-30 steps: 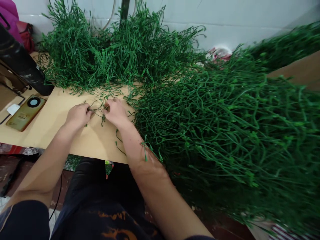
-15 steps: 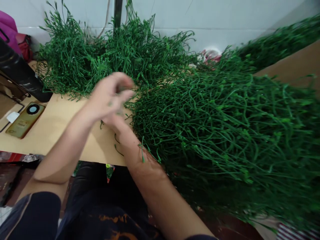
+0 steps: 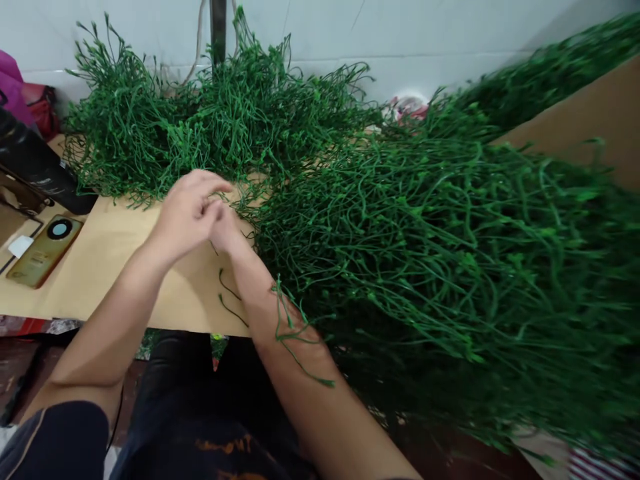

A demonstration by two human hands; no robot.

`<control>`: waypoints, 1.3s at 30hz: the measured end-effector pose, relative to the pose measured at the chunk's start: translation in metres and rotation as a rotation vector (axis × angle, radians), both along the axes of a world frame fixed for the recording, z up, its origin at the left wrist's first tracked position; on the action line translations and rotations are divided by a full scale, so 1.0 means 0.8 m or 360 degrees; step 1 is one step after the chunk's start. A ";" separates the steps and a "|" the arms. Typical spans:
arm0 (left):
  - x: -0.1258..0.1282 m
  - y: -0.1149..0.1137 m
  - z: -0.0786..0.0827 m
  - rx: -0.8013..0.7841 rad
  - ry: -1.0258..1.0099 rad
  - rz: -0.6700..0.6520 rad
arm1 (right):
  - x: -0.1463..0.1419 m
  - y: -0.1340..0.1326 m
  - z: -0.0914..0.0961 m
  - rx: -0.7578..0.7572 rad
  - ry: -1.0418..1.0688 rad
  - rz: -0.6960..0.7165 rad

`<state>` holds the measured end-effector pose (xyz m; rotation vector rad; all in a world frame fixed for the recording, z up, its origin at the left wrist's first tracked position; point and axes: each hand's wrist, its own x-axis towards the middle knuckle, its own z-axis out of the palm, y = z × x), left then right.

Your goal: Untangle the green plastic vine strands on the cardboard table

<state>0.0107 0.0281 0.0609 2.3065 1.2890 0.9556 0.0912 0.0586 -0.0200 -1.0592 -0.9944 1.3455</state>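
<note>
My left hand [image 3: 187,210] is raised over the tan tabletop [image 3: 110,267], fingers curled together in a pinch; what it pinches is too small to make out. My right hand [image 3: 226,230] sits just behind and under it, mostly hidden, at the edge of a big heap of green plastic stems [image 3: 425,253]. A loose green stem [image 3: 290,333] drapes over my right forearm. Two short stem pieces [image 3: 227,297] lie on the table near my wrist.
A second heap of green stems [image 3: 200,127] fills the back of the table against the white tiled wall. A phone in a gold case [image 3: 43,250] lies at the left, beside a black cylinder [image 3: 35,167]. Brown cardboard [image 3: 575,127] stands at the right.
My left hand rose from the table, swung right over my right hand, then dropped slightly. The stem both hands held on the table is no longer visible there.
</note>
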 end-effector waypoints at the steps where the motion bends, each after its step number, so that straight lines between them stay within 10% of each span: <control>1: -0.019 0.004 -0.006 -0.0006 0.0030 0.0091 | 0.001 -0.002 0.004 0.0032 0.0061 0.0150; 14: -0.086 0.041 -0.081 -0.0123 -0.0263 0.0553 | 0.013 -0.005 0.004 -0.0130 0.0488 0.0421; 39: -0.075 0.017 -0.075 -0.0981 -0.1379 0.0296 | 0.002 -0.016 0.010 -0.0056 0.0169 0.0491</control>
